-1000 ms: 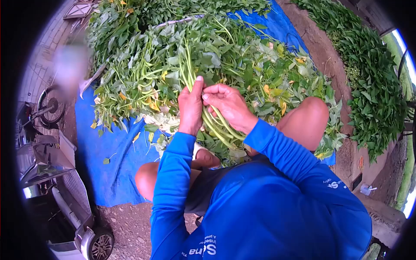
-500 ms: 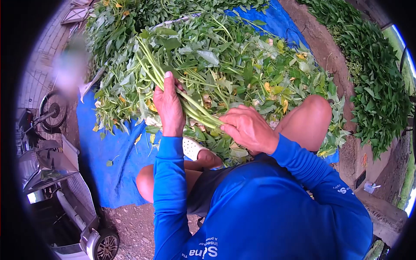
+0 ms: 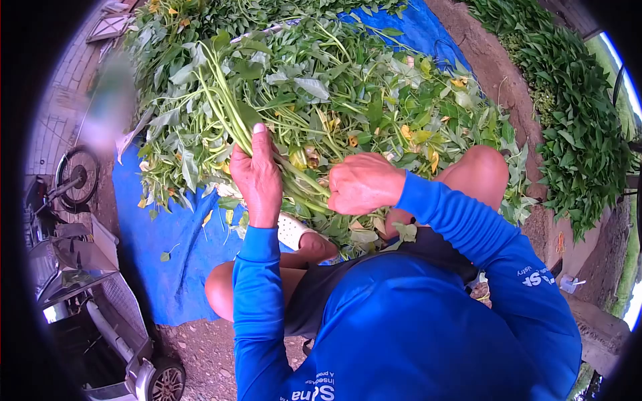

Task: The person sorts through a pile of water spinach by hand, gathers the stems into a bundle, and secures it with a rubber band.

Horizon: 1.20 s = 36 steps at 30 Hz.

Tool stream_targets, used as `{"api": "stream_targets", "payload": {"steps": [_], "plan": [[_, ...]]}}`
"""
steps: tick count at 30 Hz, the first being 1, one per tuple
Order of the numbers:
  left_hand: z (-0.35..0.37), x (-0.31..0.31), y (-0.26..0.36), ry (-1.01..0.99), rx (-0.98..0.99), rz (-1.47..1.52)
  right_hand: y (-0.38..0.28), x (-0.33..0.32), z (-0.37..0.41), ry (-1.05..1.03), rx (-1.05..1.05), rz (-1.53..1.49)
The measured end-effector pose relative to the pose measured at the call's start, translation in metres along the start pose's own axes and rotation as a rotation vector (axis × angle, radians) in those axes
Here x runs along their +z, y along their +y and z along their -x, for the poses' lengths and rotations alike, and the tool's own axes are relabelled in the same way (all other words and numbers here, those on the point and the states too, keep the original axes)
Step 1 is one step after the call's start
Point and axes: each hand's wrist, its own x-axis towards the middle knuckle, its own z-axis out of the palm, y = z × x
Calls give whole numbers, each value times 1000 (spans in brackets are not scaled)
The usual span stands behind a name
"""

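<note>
A bunch of water spinach (image 3: 231, 107) with long green stems lies slantwise in my left hand (image 3: 257, 175). The fingers are wrapped round it, and the thumb lies along the top. Its leafy end points up and left, and the bare stem ends run down to the right. Against those ends is my right hand (image 3: 366, 184), closed in a fist with the knuckles up. What its fingers hold is hidden. A small loose leaf (image 3: 405, 232) shows just below the right wrist. Under both hands spreads a big heap of leafy greens (image 3: 374, 100), some leaves yellow.
A blue tarp (image 3: 157, 254) lies under the heap. More greens (image 3: 575, 127) are piled along the right side. My foot in a white clog (image 3: 291, 230) rests at the heap's near edge. A motorbike wheel (image 3: 77, 177) and a silver vehicle (image 3: 100, 314) stand at left.
My right hand has turned from a pinch on the stem ends into a knuckles-up fist, slightly higher. My left hand and the bunch have shifted a little left. A loose leaf now shows below my right wrist.
</note>
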Motion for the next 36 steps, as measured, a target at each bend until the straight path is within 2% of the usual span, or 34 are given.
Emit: {"api": "stream_targets", "payload": {"steps": [3,4,7,9,10,11,12,14,16,18,20,24,27,28,31,34,36], "plan": [[-3,3,6,88,37,53,-5,-23,4,-176,23,133],[-13,-3,12,155,63,103,1,-12,3,-294,15,197],[-47,-40,52,322,106,221,70,38,-11,-436,164,259],[-56,-64,79,320,19,197,114,3,-19,-198,517,238],[-54,-73,86,308,-2,186,161,-6,-24,79,593,284],[-51,-80,89,290,-23,172,188,-33,-19,194,657,430],[-51,-83,86,321,-12,186,217,-26,-22,726,745,871],[-48,-80,87,319,-28,162,221,-63,-38,832,695,630],[-49,-68,88,304,-36,166,232,-58,-89,731,375,170],[-50,-60,88,243,-47,177,217,-33,-142,466,324,-226],[-50,-49,87,251,-73,170,215,7,-189,503,436,-134],[-47,-49,85,198,-88,135,213,31,-211,469,415,-46],[-45,-57,86,198,-109,123,221,31,-197,638,189,19],[-45,-57,87,194,-114,119,219,4,-192,317,285,-15],[-45,-56,86,203,-125,122,204,-51,-148,276,218,-370],[-44,-60,86,169,-107,143,155,-114,-83,315,208,-902],[-42,-57,88,153,-105,158,157,-123,-72,298,214,-1027]]}}
